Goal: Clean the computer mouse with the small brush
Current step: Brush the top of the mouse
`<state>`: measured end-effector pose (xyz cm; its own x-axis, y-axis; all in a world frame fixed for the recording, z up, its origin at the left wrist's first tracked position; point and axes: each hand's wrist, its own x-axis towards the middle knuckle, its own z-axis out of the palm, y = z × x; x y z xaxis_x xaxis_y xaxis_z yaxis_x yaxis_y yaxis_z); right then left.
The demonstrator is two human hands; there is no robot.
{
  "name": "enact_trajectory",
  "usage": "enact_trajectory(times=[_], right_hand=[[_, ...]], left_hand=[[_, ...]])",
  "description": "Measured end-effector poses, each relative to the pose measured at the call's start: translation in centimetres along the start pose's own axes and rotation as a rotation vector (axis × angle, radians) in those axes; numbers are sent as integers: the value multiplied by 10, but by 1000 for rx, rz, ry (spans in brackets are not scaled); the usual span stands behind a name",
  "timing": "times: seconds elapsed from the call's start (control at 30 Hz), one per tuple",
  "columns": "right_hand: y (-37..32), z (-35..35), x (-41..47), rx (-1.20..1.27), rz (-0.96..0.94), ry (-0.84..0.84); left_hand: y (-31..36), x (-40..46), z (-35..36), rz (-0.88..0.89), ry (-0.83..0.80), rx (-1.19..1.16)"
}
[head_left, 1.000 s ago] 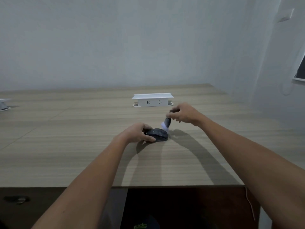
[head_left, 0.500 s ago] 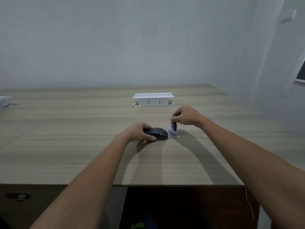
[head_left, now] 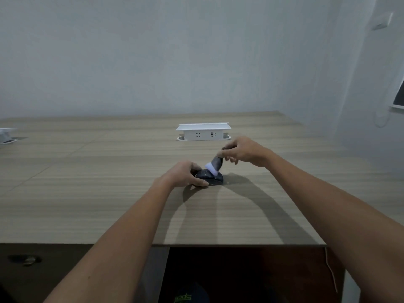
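A black computer mouse [head_left: 213, 179] lies on the wooden table [head_left: 87, 189] near its middle. My left hand [head_left: 183, 174] grips the mouse from its left side and holds it down. My right hand [head_left: 242, 152] pinches the dark handle of a small brush [head_left: 215, 164], tilted down to the left. The brush's white bristles rest on the top of the mouse. Part of the mouse's left side is hidden under my fingers.
A white pop-up socket box [head_left: 203, 132] stands on the table behind the hands. Another white object [head_left: 6, 135] sits at the far left edge. The table's front edge [head_left: 218, 244] runs below my forearms, with a dark gap under it. Walls close in behind and at the right.
The brush has swung from the table just right of the mouse back up onto the mouse's top, now tilted left. My left hand stays on the mouse.
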<state>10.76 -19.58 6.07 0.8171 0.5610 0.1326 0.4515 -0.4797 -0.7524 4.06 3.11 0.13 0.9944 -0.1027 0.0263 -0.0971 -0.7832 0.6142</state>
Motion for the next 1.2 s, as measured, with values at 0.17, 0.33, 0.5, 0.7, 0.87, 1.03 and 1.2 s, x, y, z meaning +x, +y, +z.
enact_trajectory(times=[0.17, 0.33, 0.5, 0.7, 0.87, 1.03, 1.2], right_hand=[[0, -3, 0, -133, 85, 144], [0, -5, -7, -8, 72, 1], [6, -5, -7, -98, 99, 105], [11, -4, -10, -134, 95, 47], [11, -7, -14, 9, 35, 25], [18, -8, -13, -147, 113, 63], [15, -6, -18, 30, 70, -28]], left_hand=[[1, 1, 1, -12, 13, 19], [1, 0, 1, -21, 15, 23], [5, -1, 2, -28, 29, 12], [8, -4, 3, -43, 50, 17], [11, -5, 4, -58, 53, 14], [12, -5, 5, -74, 79, -4], [12, -5, 7, -84, 102, 16]])
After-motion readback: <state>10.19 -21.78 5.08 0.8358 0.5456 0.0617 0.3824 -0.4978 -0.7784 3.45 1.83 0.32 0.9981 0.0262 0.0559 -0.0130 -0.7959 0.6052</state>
